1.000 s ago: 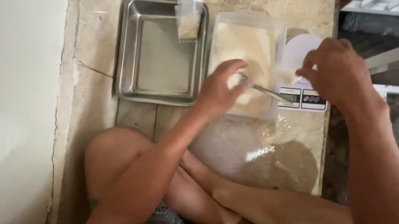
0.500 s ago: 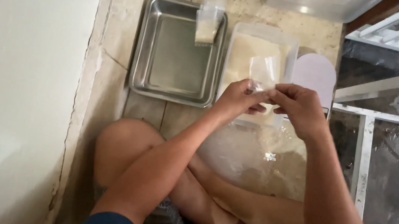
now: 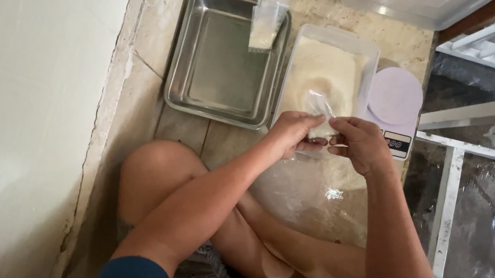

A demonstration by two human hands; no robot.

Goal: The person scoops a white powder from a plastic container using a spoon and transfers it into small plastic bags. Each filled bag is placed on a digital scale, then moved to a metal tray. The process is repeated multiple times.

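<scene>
Both hands met: left hand point(image 3: 292, 132) and right hand point(image 3: 358, 144) each had a pinching grip on the small clear plastic bag point(image 3: 322, 114) (part-filled), above the rectangular clear plastic tub of white powder point(image 3: 326, 73); a second earlier they were apart, spoon in play.
</scene>
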